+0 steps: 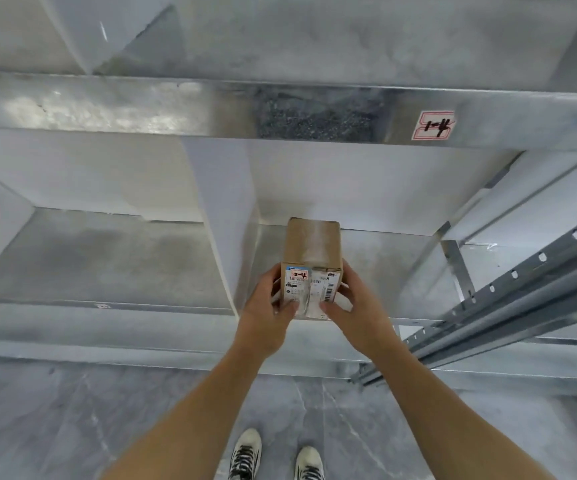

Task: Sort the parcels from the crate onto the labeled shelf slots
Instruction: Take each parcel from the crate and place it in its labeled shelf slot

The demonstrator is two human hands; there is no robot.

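- Left grip (265, 308) closed on the parcel (311, 249): fingers wrapped round its left side, thumb pressed flat on the labelled near face.
- Right grip (353, 306) the mirror of it: fingers round the right side, thumb on the near face, low down.
- Thumb tips close together but apart, near the bottom edge of that face.
- Parcel a brown cardboard box, taped along the top, long axis pointing into the shelf.
- White shipping label (314, 292) with barcode on the near face; small red-edged tag (298, 274) at its upper left, handwritten "2-4".
- Box inside the lower shelf slot (391, 271), just right of the white divider (224, 220), near end at the front lip; cannot tell whether the base rests fully on the deck.
- Above the slot, galvanised upper beam (176, 105), carrying a red-edged sticker (434, 125) marked "1-4", up and to the right of the box.
- Right of the slot, grey perforated upright (522, 271) running diagonally.
- Left of the divider, a neighbouring slot (107, 258); tiny sticker (102, 305) on its front beam, unreadable.
- Below, grey marbled floor (72, 427) and two pale laced shoes (245, 455).
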